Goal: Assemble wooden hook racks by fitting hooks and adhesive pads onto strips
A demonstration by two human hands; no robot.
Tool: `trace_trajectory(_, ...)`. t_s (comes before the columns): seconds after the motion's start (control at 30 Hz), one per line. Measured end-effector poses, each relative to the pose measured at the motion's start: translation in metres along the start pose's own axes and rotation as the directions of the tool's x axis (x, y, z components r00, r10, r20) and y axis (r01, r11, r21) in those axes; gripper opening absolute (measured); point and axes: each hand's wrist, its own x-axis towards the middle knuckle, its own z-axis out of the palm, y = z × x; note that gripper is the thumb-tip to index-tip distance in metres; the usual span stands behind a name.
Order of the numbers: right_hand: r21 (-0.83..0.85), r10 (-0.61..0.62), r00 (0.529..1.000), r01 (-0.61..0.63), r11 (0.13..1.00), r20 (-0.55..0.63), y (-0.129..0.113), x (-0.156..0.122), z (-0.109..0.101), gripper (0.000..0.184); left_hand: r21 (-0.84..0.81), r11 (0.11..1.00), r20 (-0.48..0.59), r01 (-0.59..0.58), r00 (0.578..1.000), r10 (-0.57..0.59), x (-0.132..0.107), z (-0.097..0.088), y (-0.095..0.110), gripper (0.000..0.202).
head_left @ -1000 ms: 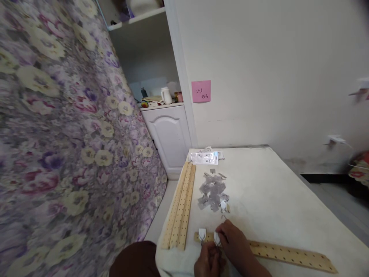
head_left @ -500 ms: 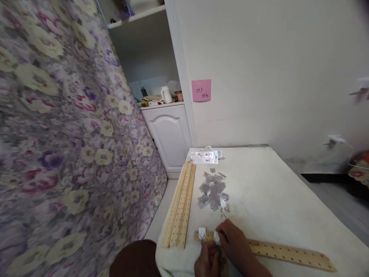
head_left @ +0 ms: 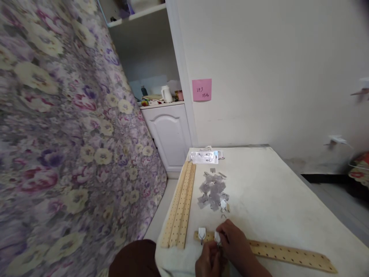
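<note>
At the near edge of the white table my two hands meet over a perforated wooden strip that lies across it. My right hand has its fingers pressed on a small white hook on the strip. My left hand is curled below, pinching at the same hook. A second white hook sits on the strip's left end, untouched.
A pile of several clear adhesive hook pads lies mid-table, with a blister pack behind it. Stacked perforated wooden strips run along the left edge. A floral-covered bed stands left, a white cabinet and a pink note behind.
Both hands have stayed on the same hook with only slight finger shifts. The view has drifted a little.
</note>
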Motion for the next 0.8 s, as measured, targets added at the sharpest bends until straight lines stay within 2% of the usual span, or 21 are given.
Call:
trace_trajectory(0.2,-0.006,-0.001,1.0,0.001,1.0,0.007,0.0,0.0008,0.0005,0.022,0.042,0.999,-0.027,-0.011,1.0,0.012,0.0021,0.0023,-0.0065,0.037)
trace_trajectory(0.43,0.01,-0.005,1.0,0.005,1.0,-0.009,-0.0027,-0.001,-0.0007,0.021,0.009,1.0,-0.03,0.002,1.0,-0.002,0.0019,0.0031,-0.0078,0.038)
trace_trajectory(0.6,0.015,-0.014,1.0,0.015,1.0,-0.018,-0.0013,-0.0022,0.0008,0.021,0.003,0.999,-0.035,-0.046,0.998,0.046,0.0024,0.0038,-0.0103,0.036)
trace_trajectory(0.8,0.014,-0.013,1.0,0.013,1.0,-0.009,0.0013,-0.0005,0.0009,0.021,-0.015,1.0,-0.022,-0.021,1.0,0.021,0.0021,0.0046,-0.0092,0.034)
